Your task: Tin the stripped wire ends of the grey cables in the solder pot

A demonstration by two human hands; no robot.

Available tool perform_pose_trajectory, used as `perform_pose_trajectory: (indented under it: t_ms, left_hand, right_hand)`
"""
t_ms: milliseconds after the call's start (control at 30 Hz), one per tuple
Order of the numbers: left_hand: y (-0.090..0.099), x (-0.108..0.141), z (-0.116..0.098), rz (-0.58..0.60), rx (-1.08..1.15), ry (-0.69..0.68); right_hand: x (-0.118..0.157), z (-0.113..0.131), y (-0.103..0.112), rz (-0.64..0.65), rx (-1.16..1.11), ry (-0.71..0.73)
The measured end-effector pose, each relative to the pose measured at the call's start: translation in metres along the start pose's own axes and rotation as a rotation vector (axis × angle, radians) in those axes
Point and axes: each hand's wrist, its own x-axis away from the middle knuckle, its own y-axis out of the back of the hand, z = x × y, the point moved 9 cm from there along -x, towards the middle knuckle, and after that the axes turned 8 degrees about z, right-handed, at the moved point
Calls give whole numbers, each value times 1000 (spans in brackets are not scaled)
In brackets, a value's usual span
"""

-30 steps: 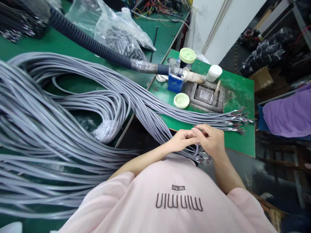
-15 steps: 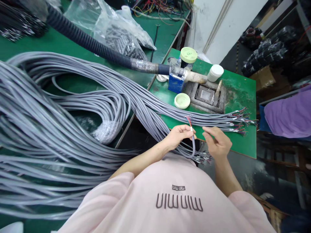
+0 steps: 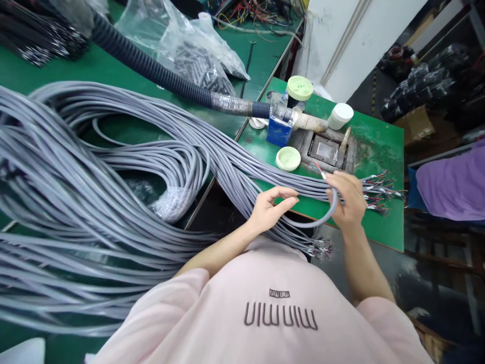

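Observation:
My right hand (image 3: 346, 199) grips a grey multi-core cable (image 3: 320, 221) near its end. That cable bends in a loop below the hand. Its stripped end, with thin red and blue wires (image 3: 316, 168), points up and left toward the square solder pot (image 3: 325, 150). My left hand (image 3: 273, 206) is empty, thumb and fingers apart, just left of the loop. Behind both hands a bundle of grey cables (image 3: 242, 156) runs across the green table, its stripped wire ends at the right. More stripped ends (image 3: 322, 248) hang in front of the table edge.
A ribbed black hose (image 3: 151, 65) ends at a nozzle beside the pot, by a blue box (image 3: 278, 132). Around it stand a green-lidded jar (image 3: 299, 88), a white tub (image 3: 340, 116) and a shallow lid (image 3: 288, 159). A person in purple (image 3: 450, 177) is at the right.
The held cable end has passed from my left hand to my right, moving right and tilting toward the pot. My left hand has let go and opened.

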Motion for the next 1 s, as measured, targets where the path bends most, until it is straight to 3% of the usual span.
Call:
perform_pose_trajectory:
  t_ms: [133, 233, 367, 533, 633, 1000]
  left_hand:
    - [17, 22, -53, -154, -396, -507]
    - [9, 30, -60, -94, -471, -636]
    - [-3, 25, -37, 4, -583, -591]
    - [4, 7, 12, 38, -775, -405]
    - [3, 3, 29, 111, -884, -368]
    - [-5, 7, 35, 164, -1026, -411]
  right_hand:
    - [-37, -20, 4, -31, 50, -88]
    - [-66, -29, -9, 43, 56, -121]
    - [-98, -36, -30, 102, 67, -127]
    - [-125, -35, -57, 204, 100, -96]
    - [-135, -32, -72, 261, 134, -88]
    - [-151, -26, -113, 459, 278, -131]
